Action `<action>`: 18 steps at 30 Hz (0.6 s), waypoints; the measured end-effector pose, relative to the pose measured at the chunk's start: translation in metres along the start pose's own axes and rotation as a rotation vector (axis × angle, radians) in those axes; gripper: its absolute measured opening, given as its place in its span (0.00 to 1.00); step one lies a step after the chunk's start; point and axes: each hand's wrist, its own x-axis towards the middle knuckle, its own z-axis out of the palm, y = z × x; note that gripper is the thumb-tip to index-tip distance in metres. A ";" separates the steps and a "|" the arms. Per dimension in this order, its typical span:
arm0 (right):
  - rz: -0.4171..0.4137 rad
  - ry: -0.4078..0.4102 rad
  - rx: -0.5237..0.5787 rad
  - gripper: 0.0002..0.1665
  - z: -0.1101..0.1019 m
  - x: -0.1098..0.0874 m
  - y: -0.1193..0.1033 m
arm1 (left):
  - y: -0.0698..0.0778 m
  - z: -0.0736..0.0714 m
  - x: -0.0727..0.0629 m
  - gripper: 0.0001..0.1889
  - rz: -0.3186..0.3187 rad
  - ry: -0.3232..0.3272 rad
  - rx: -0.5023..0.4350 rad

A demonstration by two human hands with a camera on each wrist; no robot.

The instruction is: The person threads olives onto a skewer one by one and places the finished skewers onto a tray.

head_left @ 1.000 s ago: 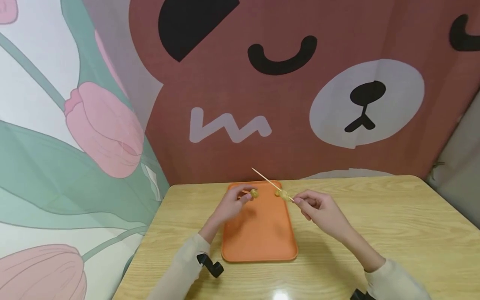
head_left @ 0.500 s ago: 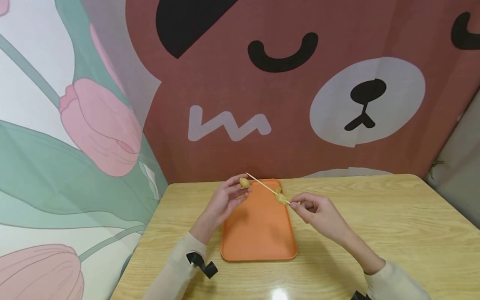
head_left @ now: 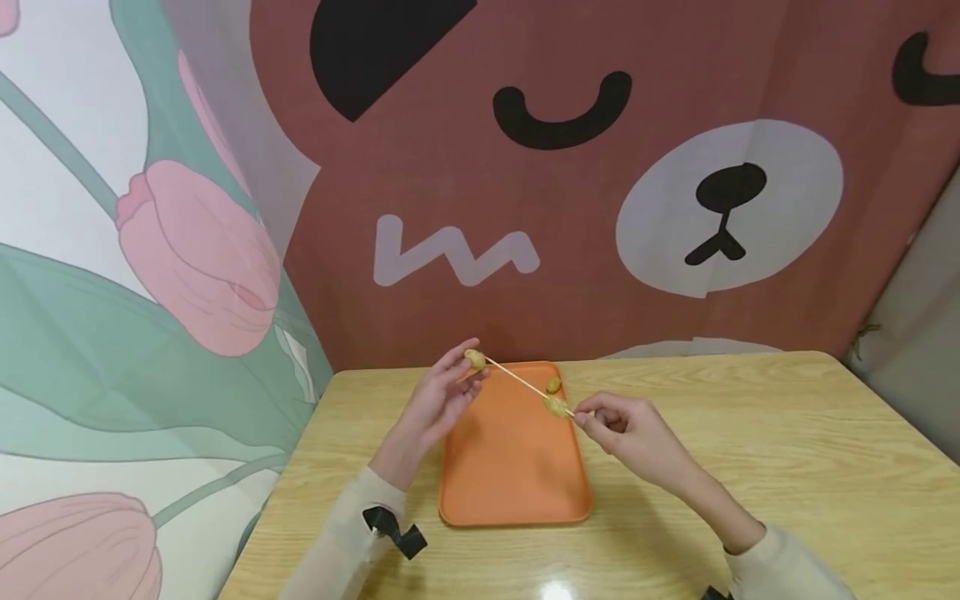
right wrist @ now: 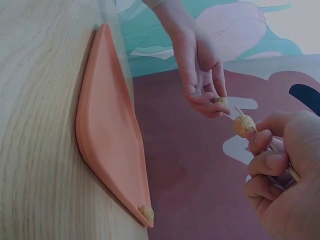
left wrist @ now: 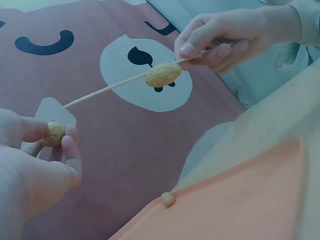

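Note:
My left hand (head_left: 431, 408) pinches a small yellow-brown wrinkled food ball (left wrist: 53, 134) between its fingertips, over the far left of the orange tray (head_left: 517, 475). Between thumb and fingers, my right hand (head_left: 641, 442) grips the rear part of a thin bamboo skewer (left wrist: 102, 90), which slants up toward the left hand. A similar ball (left wrist: 163, 75) is threaded on the skewer, just ahead of the right fingertips. In the left wrist view the bare pointed tip stands a little apart from the left hand's ball. A third ball (head_left: 553, 384) lies in the tray's far right corner.
The tray lies on a light wood-grain table (head_left: 750, 467). Right behind the table's far edge hangs a cloth backdrop (head_left: 450, 317) with a brown bear print, and a tulip-print cloth (head_left: 202, 258) covers the left side. Black straps (head_left: 393, 532) sit at the sleeves.
My left hand has moved up and left with its ball, its fingers spreading more. The right hand has shifted slightly left and down, bringing the skewer's tip close to that ball.

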 end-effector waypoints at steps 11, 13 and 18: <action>-0.022 -0.016 -0.047 0.04 0.005 0.000 -0.002 | -0.004 0.001 0.000 0.18 0.045 -0.032 -0.092; -0.028 -0.011 -0.056 0.04 0.005 0.000 -0.001 | -0.004 0.001 0.000 0.17 0.050 -0.028 -0.112; -0.033 -0.004 -0.065 0.04 0.005 -0.001 0.002 | -0.006 0.003 0.000 0.16 0.048 -0.016 -0.137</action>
